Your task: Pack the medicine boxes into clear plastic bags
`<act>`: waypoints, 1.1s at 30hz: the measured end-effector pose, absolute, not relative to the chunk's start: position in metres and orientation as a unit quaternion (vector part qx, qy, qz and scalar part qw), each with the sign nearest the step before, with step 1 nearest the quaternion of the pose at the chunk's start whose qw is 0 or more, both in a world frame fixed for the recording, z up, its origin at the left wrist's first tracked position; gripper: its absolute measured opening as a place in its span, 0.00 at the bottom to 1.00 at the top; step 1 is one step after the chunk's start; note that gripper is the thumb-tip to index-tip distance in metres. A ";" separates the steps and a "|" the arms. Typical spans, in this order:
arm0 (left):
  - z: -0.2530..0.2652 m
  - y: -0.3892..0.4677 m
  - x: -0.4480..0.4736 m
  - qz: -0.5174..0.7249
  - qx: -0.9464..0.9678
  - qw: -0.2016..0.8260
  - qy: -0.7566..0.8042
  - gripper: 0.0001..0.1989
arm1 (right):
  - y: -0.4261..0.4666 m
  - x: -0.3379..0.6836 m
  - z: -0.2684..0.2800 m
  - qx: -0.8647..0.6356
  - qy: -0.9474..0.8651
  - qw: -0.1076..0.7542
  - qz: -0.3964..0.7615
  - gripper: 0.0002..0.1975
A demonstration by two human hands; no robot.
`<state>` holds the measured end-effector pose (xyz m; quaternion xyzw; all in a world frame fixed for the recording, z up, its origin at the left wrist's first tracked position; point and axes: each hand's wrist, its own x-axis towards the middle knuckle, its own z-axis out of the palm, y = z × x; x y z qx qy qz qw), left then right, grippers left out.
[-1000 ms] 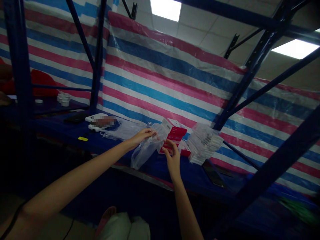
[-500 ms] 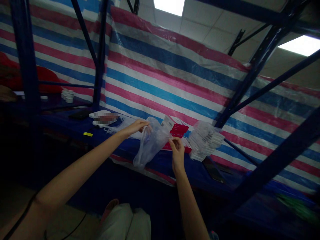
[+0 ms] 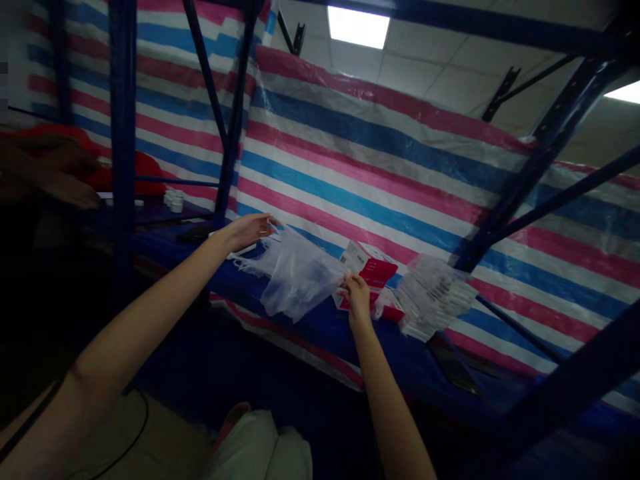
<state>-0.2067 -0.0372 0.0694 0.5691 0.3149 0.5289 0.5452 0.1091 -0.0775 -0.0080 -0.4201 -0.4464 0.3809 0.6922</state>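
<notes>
My left hand's (image 3: 253, 229) fingertips are nearly closed on the upper-left edge of a translucent plastic bag (image 3: 300, 273); my right hand's (image 3: 357, 293) fingers are pinched together on its right end. The bag hangs just left of the frame's middle, directly between my fingers, its long axis slanting from upper left down to lower right. Neither hand is nearer, since both touch it. I can't tell whether the loose strips under my left wrist belong to it.

Just behind my right fingers stand red-and-white boxes (image 3: 383, 270), and right of those leans a stack of wrapped packets (image 3: 435, 293), with a dark phone (image 3: 455, 367) at lower right. Farther out, white tubs (image 3: 174, 200) and a co-worker's hand (image 3: 73, 190) sit toward the left edge.
</notes>
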 end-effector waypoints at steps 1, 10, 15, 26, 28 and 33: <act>0.063 -0.036 -0.209 0.518 0.583 0.529 0.334 0.13 | -0.069 0.104 -0.009 -0.425 -0.423 0.695 0.397 0.16; -0.014 -0.086 -0.187 0.299 0.787 0.385 0.379 0.30 | -0.024 0.059 -0.056 -0.474 -0.317 0.672 0.472 0.07; -0.018 -0.103 -0.166 0.190 0.848 0.407 0.283 0.26 | -0.042 0.064 -0.084 -0.464 -0.324 0.669 0.483 0.09; -0.035 -0.119 -0.134 0.140 0.846 0.460 0.233 0.31 | -0.158 0.087 -0.127 -0.477 -0.520 0.675 0.217 0.21; -0.031 -0.124 -0.131 0.142 0.840 0.467 0.236 0.32 | -0.182 0.076 -0.142 -0.487 -0.550 0.652 0.187 0.17; -0.032 -0.139 -0.129 0.205 0.840 0.460 0.205 0.30 | -0.191 0.041 -0.141 -0.465 -0.486 0.659 0.336 0.40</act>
